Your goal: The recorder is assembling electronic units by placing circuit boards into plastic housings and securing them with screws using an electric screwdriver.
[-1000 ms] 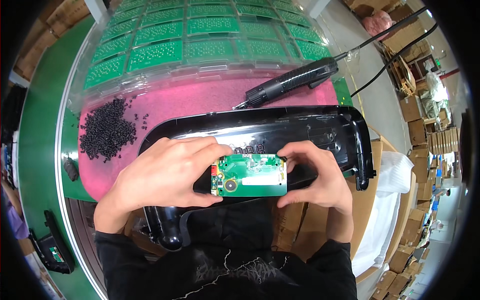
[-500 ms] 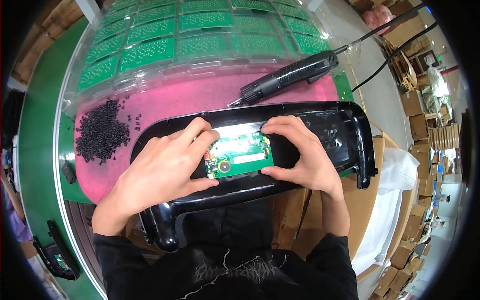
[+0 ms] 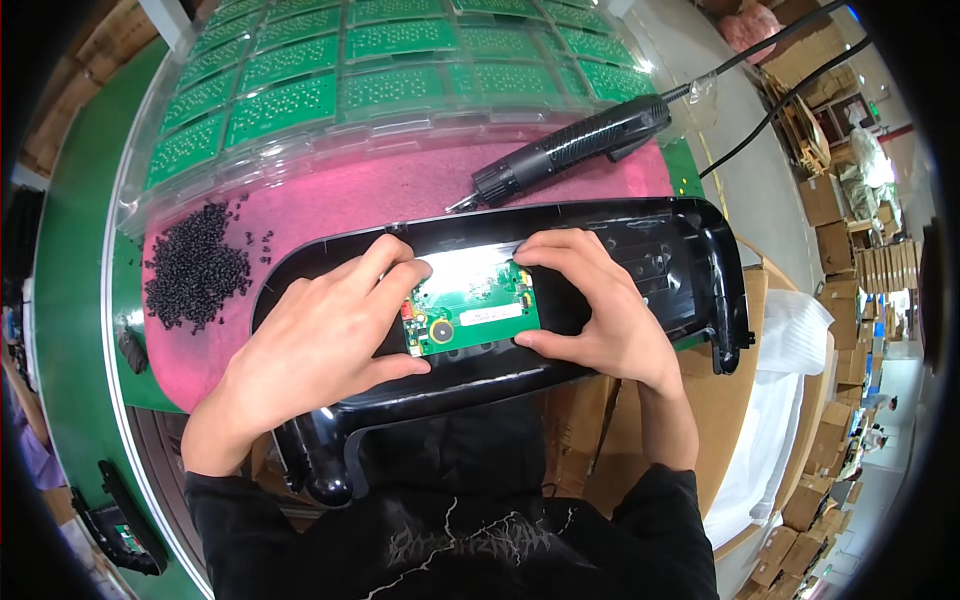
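My left hand (image 3: 315, 335) and right hand (image 3: 625, 330) pinch the circuit board (image 3: 470, 300) by its ends, over the black cover (image 3: 480, 372); a lopsided push could tilt or crack it.

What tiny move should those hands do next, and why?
Maybe ease the green circuit board gently down: the left hand and right hand hold its opposite ends over the black shell, and I can't tell whether it's seated.

I count two hands (image 3: 325, 325) (image 3: 605, 315), one circuit board (image 3: 475, 300) and one black housing (image 3: 660, 265) mid-frame, one electric screwdriver (image 3: 570, 152) upper right, one screw heap (image 3: 197, 268) at left.
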Demonstrator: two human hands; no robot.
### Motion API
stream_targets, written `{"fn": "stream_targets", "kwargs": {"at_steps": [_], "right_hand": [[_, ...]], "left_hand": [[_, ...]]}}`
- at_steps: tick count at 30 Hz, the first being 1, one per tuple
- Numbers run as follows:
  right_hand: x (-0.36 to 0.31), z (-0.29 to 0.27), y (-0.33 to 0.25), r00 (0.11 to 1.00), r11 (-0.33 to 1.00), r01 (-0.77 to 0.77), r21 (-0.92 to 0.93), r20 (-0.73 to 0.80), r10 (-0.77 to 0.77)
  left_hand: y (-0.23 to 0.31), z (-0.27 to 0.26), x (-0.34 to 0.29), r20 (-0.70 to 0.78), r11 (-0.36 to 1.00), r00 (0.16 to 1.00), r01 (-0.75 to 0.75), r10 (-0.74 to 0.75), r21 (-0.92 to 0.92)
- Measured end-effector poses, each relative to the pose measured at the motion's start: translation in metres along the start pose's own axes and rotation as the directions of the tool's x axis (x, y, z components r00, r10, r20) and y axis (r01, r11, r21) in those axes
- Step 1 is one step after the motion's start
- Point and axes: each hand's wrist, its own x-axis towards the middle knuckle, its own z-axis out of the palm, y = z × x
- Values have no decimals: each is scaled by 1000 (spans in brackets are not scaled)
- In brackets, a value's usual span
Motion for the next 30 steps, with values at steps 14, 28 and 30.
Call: {"fn": "stream_targets", "kwargs": {"at_steps": [14,28,30], "right_hand": [[0,-3,-10,1000,997,1,-80,28,1],[69,-90,39,882,941,-337,-25,-360,306],[80,-74,28,808,953,-296,57,-517,282]], "left_hand": [[-3,-4,-6,-50,999,998,-30,29,-16],[-64,-39,-37,-250,881,873,456,-418,122],[-75,-33,-35,-294,890,873,439,-390,123]]}}
